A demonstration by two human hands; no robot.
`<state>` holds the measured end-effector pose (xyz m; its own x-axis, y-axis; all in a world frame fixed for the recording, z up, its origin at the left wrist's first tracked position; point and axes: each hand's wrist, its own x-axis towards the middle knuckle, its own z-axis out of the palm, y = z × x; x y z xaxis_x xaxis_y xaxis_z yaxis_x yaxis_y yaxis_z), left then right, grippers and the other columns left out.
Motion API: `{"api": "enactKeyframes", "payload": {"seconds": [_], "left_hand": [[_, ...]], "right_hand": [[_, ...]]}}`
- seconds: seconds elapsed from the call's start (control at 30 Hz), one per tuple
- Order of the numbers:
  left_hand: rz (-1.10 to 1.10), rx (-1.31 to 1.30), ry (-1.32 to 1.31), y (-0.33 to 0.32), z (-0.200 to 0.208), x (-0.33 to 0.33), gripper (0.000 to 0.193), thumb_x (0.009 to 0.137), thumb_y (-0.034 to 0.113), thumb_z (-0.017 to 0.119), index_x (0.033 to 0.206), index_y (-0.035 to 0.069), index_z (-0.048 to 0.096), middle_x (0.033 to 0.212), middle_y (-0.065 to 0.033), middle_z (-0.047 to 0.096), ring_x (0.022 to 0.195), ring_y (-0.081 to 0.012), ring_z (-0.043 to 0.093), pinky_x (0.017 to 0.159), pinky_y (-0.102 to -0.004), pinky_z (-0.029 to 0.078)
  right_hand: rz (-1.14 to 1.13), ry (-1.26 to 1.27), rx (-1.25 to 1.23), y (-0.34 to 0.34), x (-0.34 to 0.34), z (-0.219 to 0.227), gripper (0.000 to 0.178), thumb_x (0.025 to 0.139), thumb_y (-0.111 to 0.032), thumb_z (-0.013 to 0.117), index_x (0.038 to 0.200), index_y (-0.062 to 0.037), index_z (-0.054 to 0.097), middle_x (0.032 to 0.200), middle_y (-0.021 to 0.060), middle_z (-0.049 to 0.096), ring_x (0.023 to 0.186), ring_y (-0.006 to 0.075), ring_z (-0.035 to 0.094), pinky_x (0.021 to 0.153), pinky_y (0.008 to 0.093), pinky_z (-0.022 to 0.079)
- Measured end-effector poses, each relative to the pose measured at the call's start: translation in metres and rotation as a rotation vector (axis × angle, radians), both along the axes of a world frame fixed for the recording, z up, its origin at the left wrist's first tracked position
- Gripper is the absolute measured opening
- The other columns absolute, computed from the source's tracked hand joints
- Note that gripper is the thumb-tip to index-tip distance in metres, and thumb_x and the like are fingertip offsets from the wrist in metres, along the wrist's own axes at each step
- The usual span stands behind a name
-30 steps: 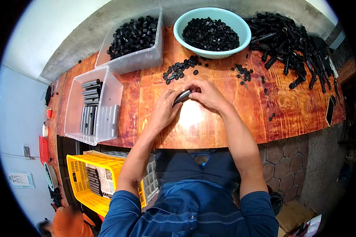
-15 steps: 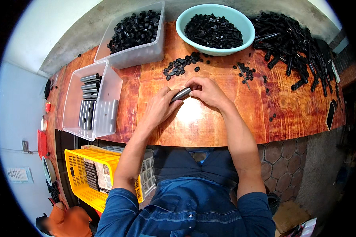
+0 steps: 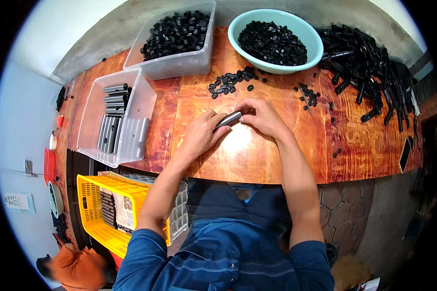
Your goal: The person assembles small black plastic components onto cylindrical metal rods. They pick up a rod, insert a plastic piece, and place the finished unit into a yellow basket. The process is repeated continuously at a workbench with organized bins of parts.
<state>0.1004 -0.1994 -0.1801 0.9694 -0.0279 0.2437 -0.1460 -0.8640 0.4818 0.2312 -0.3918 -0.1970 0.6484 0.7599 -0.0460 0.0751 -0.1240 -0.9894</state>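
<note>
A short dark grey tube (image 3: 229, 120) with a metallic sheen lies slantwise between my hands, just above the wooden table (image 3: 257, 160). My left hand (image 3: 199, 133) is closed round its lower left end, thumb along the near side. At the upper right end, my right hand (image 3: 263, 118) is closed with its fingertips pressed on the tube. Whether a small part sits under those fingertips is hidden. Beyond the hands lie loose oval black caps (image 3: 226, 83). Similar grey tubes (image 3: 110, 133) are stacked in a clear plastic bin (image 3: 142, 99) to the left.
At the back stand a clear bin (image 3: 177, 68) of black pieces and a pale green basin (image 3: 276, 68) of small black parts. A heap of black rod-like parts (image 3: 369, 72) covers the right. Below left is a yellow crate (image 3: 102, 234); a person in orange (image 3: 77, 268) is beyond it.
The whole view has shifted a little, so the table things appear slightly farther right and lower. Both hands keep nearly the same hold on the tube.
</note>
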Motion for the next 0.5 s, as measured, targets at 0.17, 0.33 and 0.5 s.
{"api": "enactKeyframes", "payload": {"seconds": [0.17,0.33,0.5], "left_hand": [[0.012,0.042,-0.018,0.0,-0.002,-0.003,0.033,0.09,0.03,0.073,0.117,0.011,0.069,0.092,-0.0138,0.059,0.082,-0.0361,0.065,0.068,-0.0471,0.053],[-0.01,0.027,-0.052,-0.003,0.003,-0.008,0.035,0.089,0.028,0.074,0.117,0.008,0.069,0.091,-0.0153,0.059,0.083,-0.0356,0.064,0.07,-0.0452,0.053],[-0.056,0.021,-0.044,-0.006,-0.002,-0.009,0.032,0.091,0.027,0.073,0.115,0.006,0.068,0.091,-0.0158,0.058,0.083,-0.0364,0.063,0.072,-0.0446,0.053]], "right_hand": [[0.011,-0.024,-0.003,0.0,-0.002,0.001,0.022,0.083,0.005,0.069,0.105,0.0005,0.067,0.095,0.0053,0.07,0.088,0.013,0.066,0.078,0.0282,0.054],[0.019,0.059,0.013,0.008,0.002,0.005,0.016,0.086,-0.003,0.071,0.102,0.0016,0.069,0.092,0.0043,0.07,0.081,0.0136,0.066,0.074,0.0282,0.054],[-0.336,-0.374,-0.422,0.055,0.008,0.016,0.04,0.095,-0.042,0.06,0.086,-0.0044,0.072,0.084,0.0204,0.072,0.081,0.0399,0.069,0.077,0.0478,0.052]]}}
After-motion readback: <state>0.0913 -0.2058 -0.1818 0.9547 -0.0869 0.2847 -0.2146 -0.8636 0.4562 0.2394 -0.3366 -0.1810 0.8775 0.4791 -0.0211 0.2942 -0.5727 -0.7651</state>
